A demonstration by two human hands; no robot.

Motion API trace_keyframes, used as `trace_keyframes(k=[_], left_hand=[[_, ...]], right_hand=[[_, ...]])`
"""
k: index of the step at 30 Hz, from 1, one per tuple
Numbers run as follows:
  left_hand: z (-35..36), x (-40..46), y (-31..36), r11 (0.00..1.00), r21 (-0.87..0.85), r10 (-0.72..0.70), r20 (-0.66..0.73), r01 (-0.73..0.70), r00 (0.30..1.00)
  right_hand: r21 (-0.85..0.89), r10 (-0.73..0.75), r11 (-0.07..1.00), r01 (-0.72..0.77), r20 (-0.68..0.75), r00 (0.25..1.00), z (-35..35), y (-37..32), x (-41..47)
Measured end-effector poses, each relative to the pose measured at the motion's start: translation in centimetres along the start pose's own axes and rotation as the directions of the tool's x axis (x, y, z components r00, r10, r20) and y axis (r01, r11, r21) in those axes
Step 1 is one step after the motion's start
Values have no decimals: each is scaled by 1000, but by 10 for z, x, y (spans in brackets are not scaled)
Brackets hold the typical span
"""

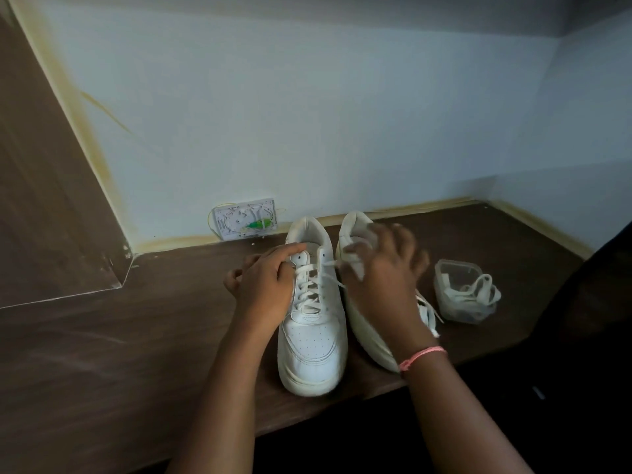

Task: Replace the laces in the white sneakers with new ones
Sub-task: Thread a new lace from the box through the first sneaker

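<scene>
I take the left sneaker (313,323) as my landmark: it stands upright on the brown wooden desk (119,354), toe toward me, heel toward the pale wall, its white lace (307,285) threaded through most of the eyelets. My left hand (265,289) rests against this shoe's left flank, fingers curled together over the top eyelet edge and pressing on the collar. My right hand (383,268) is just right of the landmark, on top of the second sneaker (359,313), which stands touching it; that hand is motion-blurred, so I think its fingers are pinched on the loose lace end running out from the landmark's upper eyelets, but I cannot tell for sure. A pink thread bracelet (422,357) sits on that wrist. Further right of the landmark, beyond the second shoe, a clear plastic container (461,295) holds a bundle of white laces (478,290) (some spill over its rim). Behind the landmark to the left, a white socket plate (244,218) sits against the wall
</scene>
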State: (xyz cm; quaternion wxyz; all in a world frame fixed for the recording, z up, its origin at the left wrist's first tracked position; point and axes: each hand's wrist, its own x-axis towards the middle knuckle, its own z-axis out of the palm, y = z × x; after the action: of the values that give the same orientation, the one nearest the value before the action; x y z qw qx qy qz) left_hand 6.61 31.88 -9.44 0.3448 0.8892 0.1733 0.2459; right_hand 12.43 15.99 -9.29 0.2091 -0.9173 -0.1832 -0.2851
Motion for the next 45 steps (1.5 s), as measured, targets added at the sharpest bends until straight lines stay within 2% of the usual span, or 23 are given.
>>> trace_keyframes(k=[2, 5, 8, 13, 15, 18, 20, 23, 28, 31, 33, 35, 36, 38, 41, 43, 45], left_hand=[[-1, -1, 1, 1000, 6, 4, -8, -4, 1000], [-1, -2, 3, 999, 31, 11, -10, -11, 1000], [-1, -2, 2, 999, 35, 11, -5, -11, 1000], [-3, 0, 2, 999, 37, 2, 13, -2, 1000], [-4, 0, 4, 999, 33, -3, 17, 2, 1000], [-5, -2, 8, 997, 73, 19, 15, -20, 1000], [-9, -4, 14, 994, 99, 46, 11, -47, 999], [-11, -12, 30, 986, 48, 158, 9, -158, 987], [21, -56, 74, 910, 10, 405, 197, -414, 893], [31, -64, 84, 912, -46, 410, 113, -407, 905], [28, -55, 80, 937, -141, 331, 68, -320, 941], [26, -43, 74, 955, -192, 234, 27, -225, 972], [24, -39, 71, 965, -184, 193, 23, -185, 981], [17, -35, 67, 977, -161, 162, 122, -141, 979], [-1, -46, 83, 953, -275, 237, 416, -127, 878], [-8, -62, 106, 911, -402, 315, 525, -96, 791], [-5, -77, 122, 871, -490, 351, 576, -31, 738]], right_hand=[[1, -43, 999, 43, 18, 999, 9, -8, -4], [-27, 65, 997, -67, -61, 996, -3, 15, 5], [-46, 126, 991, -128, -58, 990, -13, 26, 7], [27, -71, 997, 73, -84, 994, -14, 0, -3], [-15, -124, 992, 124, -3, 992, -14, 0, -9], [-101, -90, 989, 111, 190, 978, -14, 8, -20], [-109, -66, 990, 92, 218, 974, -25, 16, -25], [-67, -7, 998, 21, 197, 980, -52, 26, -27], [97, 169, 976, -194, 225, 960, -97, 38, -38], [89, 317, 933, -349, 257, 913, -120, 57, -59], [76, 404, 894, -441, 290, 868, -125, 74, -74], [183, 450, 834, -521, 323, 833, -131, 87, -83], [335, 468, 752, -568, 337, 817, -136, 89, -84], [609, 483, 494, -620, 401, 778, -142, 83, -82], [753, 450, 240, -612, 472, 758, -148, 66, -74], [807, 401, 63, -587, 518, 756, -149, 53, -67], [833, 398, 2, -554, 507, 764, -149, 41, -61]])
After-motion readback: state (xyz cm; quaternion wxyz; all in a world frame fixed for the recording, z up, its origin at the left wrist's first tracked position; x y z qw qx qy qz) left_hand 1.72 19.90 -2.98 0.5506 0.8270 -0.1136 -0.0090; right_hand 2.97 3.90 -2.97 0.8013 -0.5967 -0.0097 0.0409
